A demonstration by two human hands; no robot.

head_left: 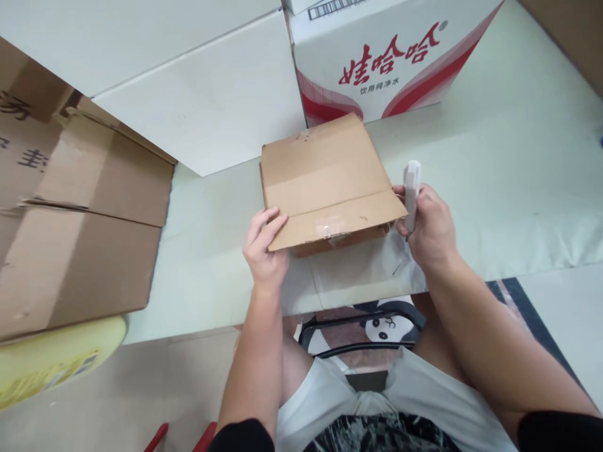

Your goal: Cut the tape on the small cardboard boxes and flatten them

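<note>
Head view: where was the brown cardboard box (325, 169)?

On the pale green desk (527, 188), between left hand (266, 254) and right hand (436, 229). Left fingers gripped its near-left corner; right fingers were wrapped round a slim white plastic tool (411, 191), right by the near-right corner. Couldn't tell if tool touched.

Axes? Looks?

Tool pointed roughly forward; box's long axis unclear. Top creased parallel to near edge, clear tape (326, 230) scraps there.
</note>
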